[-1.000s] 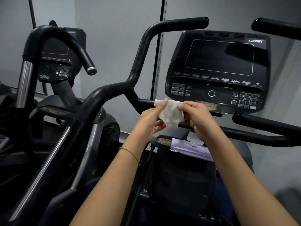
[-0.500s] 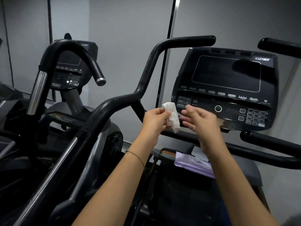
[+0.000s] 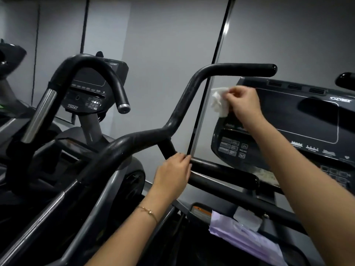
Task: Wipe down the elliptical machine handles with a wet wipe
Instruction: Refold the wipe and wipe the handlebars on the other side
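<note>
A crumpled white wet wipe [image 3: 219,101] is pinched in my right hand [image 3: 242,104], raised in front of the console's left edge and just below the long upper left handle [image 3: 230,70] of the elliptical. The wipe hangs a little apart from that handle. My left hand [image 3: 172,174] grips the short lower black handlebar [image 3: 222,174] where it meets the curved arm. The tip of the right handle [image 3: 345,80] shows at the frame's right edge.
The black console [image 3: 299,120] with its keypad sits behind my right arm. A purple wipe pack [image 3: 244,239] lies in the tray below it. A second elliptical [image 3: 90,93] stands to the left, against the grey wall.
The wipe passed from my left hand to my right, which rose with it toward the upper handle. My left hand dropped and took hold of the lower handlebar. My view tilted up.
</note>
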A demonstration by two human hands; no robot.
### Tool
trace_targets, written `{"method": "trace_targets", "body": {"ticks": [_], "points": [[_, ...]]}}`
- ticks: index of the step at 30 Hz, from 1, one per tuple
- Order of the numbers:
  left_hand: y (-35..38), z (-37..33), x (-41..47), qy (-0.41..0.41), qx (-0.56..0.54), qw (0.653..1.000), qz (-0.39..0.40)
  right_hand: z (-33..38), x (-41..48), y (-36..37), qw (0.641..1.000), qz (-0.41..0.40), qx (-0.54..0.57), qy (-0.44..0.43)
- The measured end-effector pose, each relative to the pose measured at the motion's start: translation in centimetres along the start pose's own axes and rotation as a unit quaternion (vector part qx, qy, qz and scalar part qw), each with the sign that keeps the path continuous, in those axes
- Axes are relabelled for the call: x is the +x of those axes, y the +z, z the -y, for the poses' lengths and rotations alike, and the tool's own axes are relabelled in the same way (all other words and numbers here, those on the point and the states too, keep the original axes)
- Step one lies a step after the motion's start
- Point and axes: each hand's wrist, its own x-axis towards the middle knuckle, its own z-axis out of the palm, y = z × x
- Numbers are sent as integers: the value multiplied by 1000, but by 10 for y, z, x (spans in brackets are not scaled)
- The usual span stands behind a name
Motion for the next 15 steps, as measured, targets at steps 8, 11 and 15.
{"method": "trace_targets", "body": {"ticks": [8,11,15], "points": [[34,35,9,149,27,986,-75,0,85,76,890,-75,-336,-300],[39,49,14,195,65,977,-54,-20,76,94,835,-6,-399,-378],[40,58,12,230,82,967,-76,-35,65,88,797,98,-386,-454]]}}
